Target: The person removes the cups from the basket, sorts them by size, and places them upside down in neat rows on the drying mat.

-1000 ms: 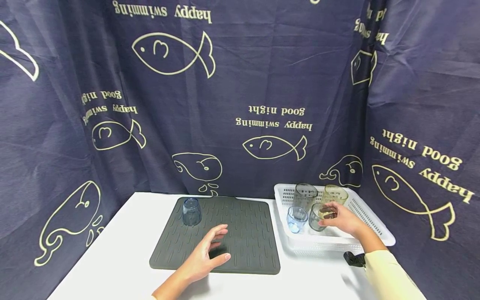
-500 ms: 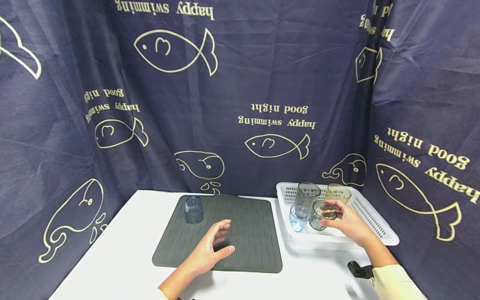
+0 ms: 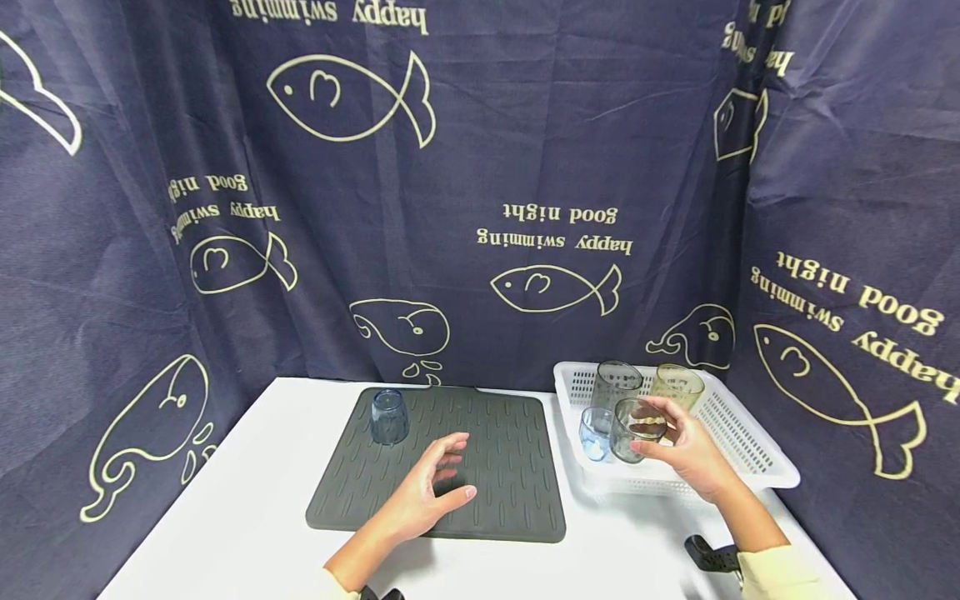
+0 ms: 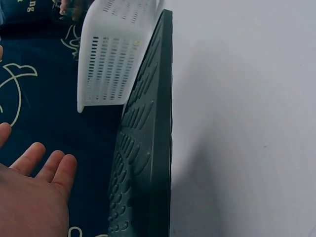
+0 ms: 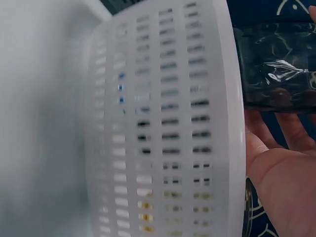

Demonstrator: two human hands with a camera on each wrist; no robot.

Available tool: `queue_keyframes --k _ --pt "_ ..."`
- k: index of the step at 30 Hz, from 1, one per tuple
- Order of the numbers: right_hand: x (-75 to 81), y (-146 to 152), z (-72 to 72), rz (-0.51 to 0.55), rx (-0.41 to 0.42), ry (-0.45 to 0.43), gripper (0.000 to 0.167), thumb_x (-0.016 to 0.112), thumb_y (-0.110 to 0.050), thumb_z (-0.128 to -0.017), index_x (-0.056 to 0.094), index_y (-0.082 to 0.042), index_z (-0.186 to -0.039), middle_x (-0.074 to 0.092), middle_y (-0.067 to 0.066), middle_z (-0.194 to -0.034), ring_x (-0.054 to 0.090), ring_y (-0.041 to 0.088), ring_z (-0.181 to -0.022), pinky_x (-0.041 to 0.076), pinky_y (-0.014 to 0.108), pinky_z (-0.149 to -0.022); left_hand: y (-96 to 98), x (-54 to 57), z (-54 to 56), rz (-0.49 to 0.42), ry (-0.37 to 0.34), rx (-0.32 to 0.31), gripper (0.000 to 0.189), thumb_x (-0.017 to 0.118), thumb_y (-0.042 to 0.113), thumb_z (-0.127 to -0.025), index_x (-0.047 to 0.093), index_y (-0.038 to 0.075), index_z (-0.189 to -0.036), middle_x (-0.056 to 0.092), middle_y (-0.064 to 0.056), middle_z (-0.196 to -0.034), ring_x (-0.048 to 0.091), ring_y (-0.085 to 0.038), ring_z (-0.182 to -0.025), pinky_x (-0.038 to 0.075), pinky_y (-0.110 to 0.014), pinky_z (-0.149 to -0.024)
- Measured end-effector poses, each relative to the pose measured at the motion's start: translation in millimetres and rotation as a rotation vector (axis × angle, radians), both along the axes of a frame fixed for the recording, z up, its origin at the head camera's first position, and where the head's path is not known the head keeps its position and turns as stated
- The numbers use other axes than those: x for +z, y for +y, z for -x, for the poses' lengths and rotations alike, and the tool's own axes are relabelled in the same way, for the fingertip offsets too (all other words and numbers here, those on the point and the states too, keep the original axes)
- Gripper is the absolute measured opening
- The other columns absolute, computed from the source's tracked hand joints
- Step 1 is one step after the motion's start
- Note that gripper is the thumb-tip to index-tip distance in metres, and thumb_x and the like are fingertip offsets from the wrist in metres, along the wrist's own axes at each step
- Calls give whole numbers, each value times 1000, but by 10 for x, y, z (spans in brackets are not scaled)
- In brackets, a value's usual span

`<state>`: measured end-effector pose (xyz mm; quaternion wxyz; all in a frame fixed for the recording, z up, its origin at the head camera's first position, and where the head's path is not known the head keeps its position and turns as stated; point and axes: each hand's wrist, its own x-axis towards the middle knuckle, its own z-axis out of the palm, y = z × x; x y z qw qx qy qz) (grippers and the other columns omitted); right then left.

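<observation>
My right hand (image 3: 690,450) grips a smoky grey glass tumbler (image 3: 628,437) between thumb and fingers, low over the front of a white perforated basket (image 3: 780,473). In the right wrist view the tumbler (image 5: 276,64) shows above the basket wall (image 5: 168,89), with fingers behind it. My left hand (image 3: 423,500) hovers over the front of a dark grey ridged mat (image 3: 498,475), fingers spread and holding nothing. At the mat's far left stands a blue glass (image 3: 389,418), narrower end up.
Inside the basket are a light blue glass (image 3: 595,435) beside the held tumbler, a tall grey glass (image 3: 615,385) behind it and a yellowish glass (image 3: 681,383) at the back right. A dark blue printed curtain (image 3: 457,192) closes off the table's back and sides.
My right hand has closed around the grey tumbler and raised it slightly, bringing it a bit left in front of the light blue glass. The left hand has barely moved.
</observation>
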<state>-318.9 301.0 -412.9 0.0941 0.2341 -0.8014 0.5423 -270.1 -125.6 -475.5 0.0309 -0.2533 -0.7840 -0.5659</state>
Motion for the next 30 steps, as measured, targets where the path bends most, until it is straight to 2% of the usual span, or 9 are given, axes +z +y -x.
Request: queue_keyframes --k 6,9,15,19,23,30 --pt "12 -142 -48 40 45 4 65 75 7 -86 42 9 -142 64 5 -121 71 8 -101 60 26 -73 7 13 -2 -2 4 -19 74 73 22 -95 33 17 -157 40 -8 -155 45 -28 -137 44 -48 -116" --pt "-5 -205 -63 72 80 10 66 74 9 -86 40 10 -142 63 7 -122 72 8 -102 61 27 -72 10 7 6 4 -3 -30 74 73 22 -95 33 17 -157 41 -8 -154 45 -28 -137 44 -46 -116" --pt "-8 -331 -133 115 104 1 68 74 10 -85 40 8 -145 64 1 -124 73 10 -104 63 29 -73 52 9 49 10 -11 -45 72 77 24 -93 39 21 -153 47 -7 -149 50 -28 -135 46 -45 -114" --pt "7 -418 -186 126 116 -21 69 75 9 -85 42 7 -145 64 0 -124 73 12 -105 63 28 -75 99 46 61 13 -14 -63 71 77 24 -92 40 22 -153 49 -8 -148 53 -30 -134 46 -47 -114" --pt "7 -502 -229 128 128 -46 69 76 8 -84 44 6 -145 66 -1 -124 72 15 -106 62 26 -76 148 99 56 1 -13 -86 72 77 23 -92 39 21 -153 49 -9 -148 54 -30 -134 46 -44 -114" --pt "-5 -672 -303 155 182 -70 70 78 8 -82 44 12 -142 66 8 -126 71 19 -107 63 30 -76 207 137 52 -40 -11 -106 72 77 20 -92 39 21 -153 49 -9 -148 54 -30 -133 47 -44 -114"
